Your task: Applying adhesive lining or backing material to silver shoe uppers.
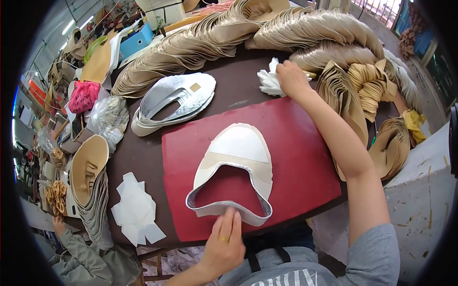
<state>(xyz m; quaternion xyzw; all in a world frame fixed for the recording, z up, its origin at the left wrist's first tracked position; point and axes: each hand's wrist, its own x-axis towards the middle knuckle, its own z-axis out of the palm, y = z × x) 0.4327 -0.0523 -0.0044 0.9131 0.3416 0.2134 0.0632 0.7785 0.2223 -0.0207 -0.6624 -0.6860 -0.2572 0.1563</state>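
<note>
A cream shoe upper (205, 167) with a white toe patch (241, 143) lies on the red mat, toe pointing away from me. My left hand (226, 240), wearing a ring, grips the near edge of its pale heel band, fingers over the band. Reaching far to the right, my right hand (294, 78) is closed on the side of a loose bunch of white strip-like pieces (269, 81). Its fingertips are partly hidden, so the exact piece between them does not show.
Long stacks of beige uppers (191, 52) line the table's far side, with more folded stacks (341, 90) at right. Silvery-lined uppers (191, 102) lie beyond the red mat (305, 143). White cut pieces (136, 209) sit at left, near another person's sleeve (86, 257).
</note>
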